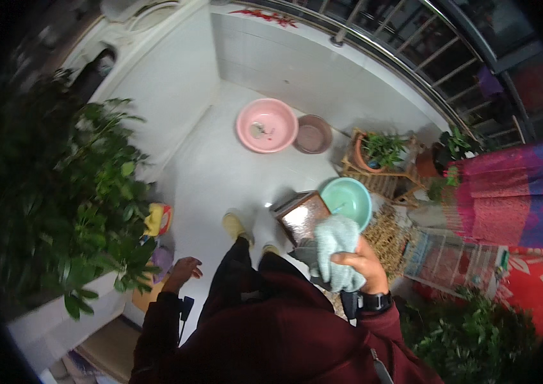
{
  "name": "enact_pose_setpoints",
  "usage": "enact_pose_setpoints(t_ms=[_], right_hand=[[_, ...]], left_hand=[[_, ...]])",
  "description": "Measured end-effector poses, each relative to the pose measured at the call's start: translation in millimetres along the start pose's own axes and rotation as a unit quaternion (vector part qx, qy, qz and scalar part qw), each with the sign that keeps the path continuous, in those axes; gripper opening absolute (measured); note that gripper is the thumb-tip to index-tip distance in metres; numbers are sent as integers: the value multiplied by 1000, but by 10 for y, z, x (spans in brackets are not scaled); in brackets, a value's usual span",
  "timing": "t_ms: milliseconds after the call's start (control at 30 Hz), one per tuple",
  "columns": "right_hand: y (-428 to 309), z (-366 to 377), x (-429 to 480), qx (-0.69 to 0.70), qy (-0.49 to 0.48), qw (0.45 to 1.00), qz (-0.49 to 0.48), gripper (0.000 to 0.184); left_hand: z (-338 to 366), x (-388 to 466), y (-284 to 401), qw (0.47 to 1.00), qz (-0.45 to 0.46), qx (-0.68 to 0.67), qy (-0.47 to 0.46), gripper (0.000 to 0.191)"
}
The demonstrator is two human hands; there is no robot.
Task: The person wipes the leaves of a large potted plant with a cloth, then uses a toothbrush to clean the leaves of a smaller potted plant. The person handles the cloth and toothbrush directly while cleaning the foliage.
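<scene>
My right hand (pixel 365 264) grips a bunched, pale grey-green cloth (pixel 338 252), thumb across its front. Behind the cloth, in view, lie a brown wooden stool or box (pixel 302 216) with a glossy top and a round mint-green plastic basin (pixel 353 197). Another dark grey cloth-like thing (pixel 305 254) shows beside the held cloth; what bears it is hidden. My left hand (pixel 184 274) hangs at the left over the pale floor, fingers slightly bent and apart, holding nothing.
A pink plastic basin (pixel 283 139) and a brownish bucket (pixel 314 134) stand by the white wall. A potted plant (pixel 382 149) sits on a wooden rack (pixel 396 185). Large leafy plants (pixel 98 182) crowd the left. Dried plant matter (pixel 386 240) and a wire rack (pixel 459 259) lie at the right.
</scene>
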State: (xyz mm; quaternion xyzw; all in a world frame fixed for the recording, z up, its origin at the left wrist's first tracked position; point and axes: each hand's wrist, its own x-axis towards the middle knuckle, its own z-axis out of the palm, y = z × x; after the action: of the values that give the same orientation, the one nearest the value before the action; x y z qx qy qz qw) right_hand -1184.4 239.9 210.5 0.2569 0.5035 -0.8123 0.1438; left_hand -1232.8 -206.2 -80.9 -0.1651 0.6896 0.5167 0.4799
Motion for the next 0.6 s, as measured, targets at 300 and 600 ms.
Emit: enact_pose_setpoints(t_ms=[300, 600], right_hand=[[-245, 355, 1084, -116, -170, 969, 138, 52], [-472, 352, 2403, -130, -187, 925, 305, 53]], left_hand=[[-28, 1240, 961, 996, -37, -86, -9, 39], [532, 1903, 650, 994, 8, -7, -108, 22]])
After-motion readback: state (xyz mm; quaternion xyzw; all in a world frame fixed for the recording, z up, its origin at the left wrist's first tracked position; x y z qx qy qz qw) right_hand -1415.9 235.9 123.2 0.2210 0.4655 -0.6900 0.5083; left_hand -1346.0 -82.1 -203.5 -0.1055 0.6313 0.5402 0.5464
